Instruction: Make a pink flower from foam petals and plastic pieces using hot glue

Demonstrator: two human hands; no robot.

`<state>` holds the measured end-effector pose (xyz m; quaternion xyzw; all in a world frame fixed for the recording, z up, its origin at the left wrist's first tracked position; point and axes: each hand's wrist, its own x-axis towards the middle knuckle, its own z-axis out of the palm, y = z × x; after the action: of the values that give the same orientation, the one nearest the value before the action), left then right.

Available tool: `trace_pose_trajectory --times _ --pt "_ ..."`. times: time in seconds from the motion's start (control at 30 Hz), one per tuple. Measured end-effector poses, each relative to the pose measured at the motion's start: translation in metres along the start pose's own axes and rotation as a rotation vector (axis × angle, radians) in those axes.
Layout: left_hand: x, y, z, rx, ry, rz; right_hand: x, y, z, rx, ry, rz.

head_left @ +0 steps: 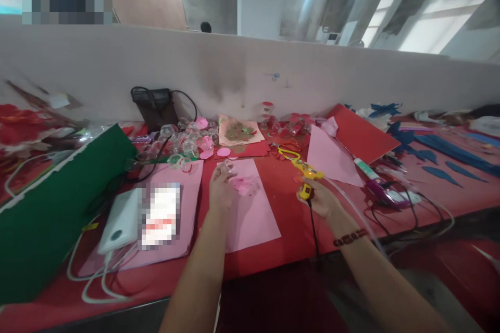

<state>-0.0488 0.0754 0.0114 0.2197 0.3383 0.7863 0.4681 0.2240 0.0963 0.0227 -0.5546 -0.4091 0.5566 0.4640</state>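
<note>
A yellow glue gun [308,171] with a black cord is gripped in my right hand [318,199], its nozzle turned toward the back left. My left hand [221,182] is closed, fingertips pinched around what looks like a small clear plastic piece [229,167]; its exact shape is blurred. Below and beside that hand lies a pink sheet [250,223], with several pink round cutouts [245,185] loosely piled on its upper part. Just beyond the glue gun are yellow-handled scissors [289,153] on the red tabletop.
Clear plastic cups or balls [190,148] cluster at the back, near a stained board [240,131] and a black bag [154,106]. A power bank [119,221] with white cables lies left, beside a green panel [58,218]. Blue cutouts [443,175] and a purple device [385,192] are right.
</note>
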Motion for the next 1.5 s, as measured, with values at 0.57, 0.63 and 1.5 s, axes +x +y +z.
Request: trace_pose_trajectory --times 0.57,0.63,1.5 --pt "-0.001 0.003 0.003 -0.192 0.047 -0.302 0.004 -0.027 0.059 0.121 -0.623 -0.046" --pt "-0.002 0.003 0.003 -0.200 0.046 -0.334 0.013 -0.021 0.064 0.019 -0.664 -0.083" --pt "-0.004 0.000 0.004 -0.056 0.056 -0.419 0.020 0.024 0.081 -0.250 -0.669 -0.338"
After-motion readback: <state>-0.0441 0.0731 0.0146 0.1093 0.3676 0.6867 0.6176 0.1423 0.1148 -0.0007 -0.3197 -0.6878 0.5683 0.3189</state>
